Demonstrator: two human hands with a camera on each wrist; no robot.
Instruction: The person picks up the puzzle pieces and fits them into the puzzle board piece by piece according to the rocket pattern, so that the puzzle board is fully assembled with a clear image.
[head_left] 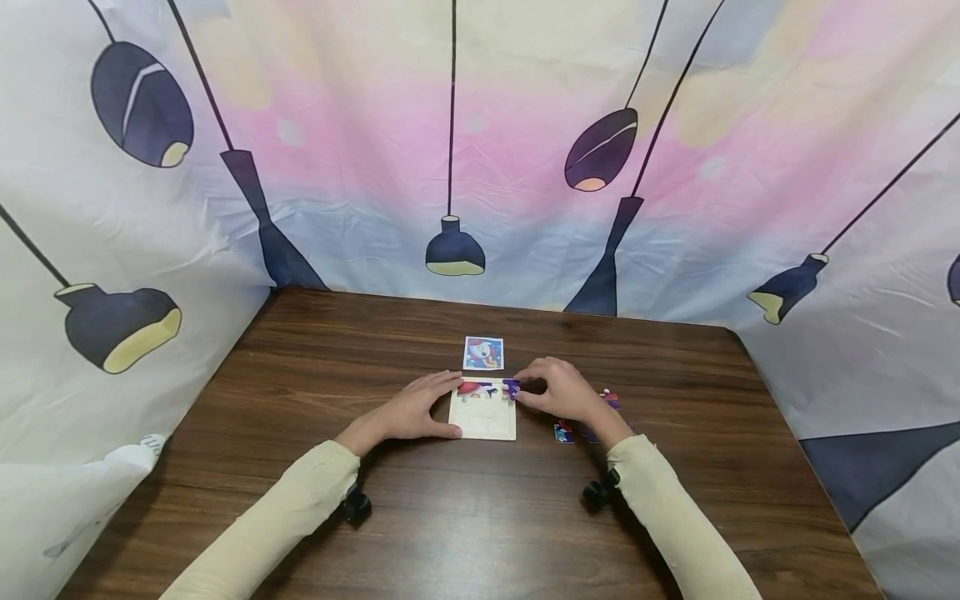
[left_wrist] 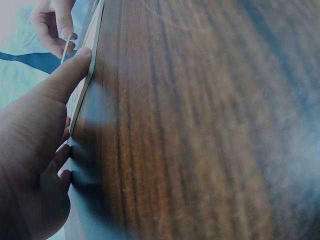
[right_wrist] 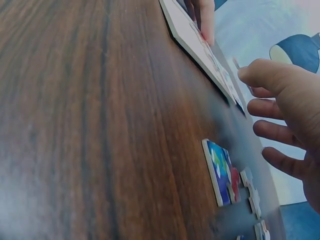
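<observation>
A pale square puzzle tray (head_left: 486,425) lies on the table, with several picture pieces (head_left: 474,389) set along its far side. My left hand (head_left: 411,408) rests at the tray's left edge, fingers at the far corner and thumb lower down. Between thumb and fingers my right hand (head_left: 561,390) pinches a purple jigsaw piece (head_left: 512,389) at the tray's far right corner. Seen edge-on in the left wrist view, that piece (left_wrist: 65,49) is tilted up. In the right wrist view, the other fingers of the right hand (right_wrist: 295,105) are spread apart.
Loose jigsaw pieces (head_left: 564,433) lie right of the tray, partly hidden under my right forearm; one piece (right_wrist: 220,170) shows blue and red. Beyond the tray lies a small picture card (head_left: 483,354). A printed curtain (head_left: 360,208) hangs around the brown table (head_left: 465,525).
</observation>
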